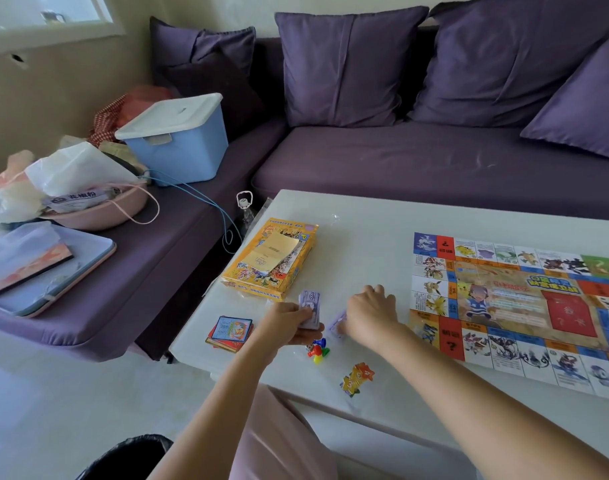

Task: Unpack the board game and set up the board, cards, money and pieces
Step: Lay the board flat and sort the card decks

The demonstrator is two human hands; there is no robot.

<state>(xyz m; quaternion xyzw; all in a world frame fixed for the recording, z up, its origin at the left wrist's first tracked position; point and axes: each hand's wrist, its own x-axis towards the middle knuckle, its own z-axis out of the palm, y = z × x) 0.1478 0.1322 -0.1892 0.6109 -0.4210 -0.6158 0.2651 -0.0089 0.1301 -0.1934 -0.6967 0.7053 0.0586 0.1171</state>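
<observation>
The game board (524, 306) lies unfolded on the right of the white table (365, 223). The yellow game box (271, 258) sits at the table's left, a folded yellow sheet on top. My left hand (289, 323) grips a stack of purple paper money (310, 308). My right hand (368, 313) is curled just right of it, pinching another purple note (337, 323) against the table. A pile of cards (231, 332) lies to the left. Coloured pawns and a die (317, 348) sit below my left hand. Orange numbered pieces (356, 377) lie near the front edge.
A purple sofa (417, 161) with cushions runs behind and left of the table. On it stand a blue lidded bin (178, 136), a pink basin with bags (98, 206) and a flat pink-edged case (50, 268). A bottle top (244, 202) shows beside the table's corner.
</observation>
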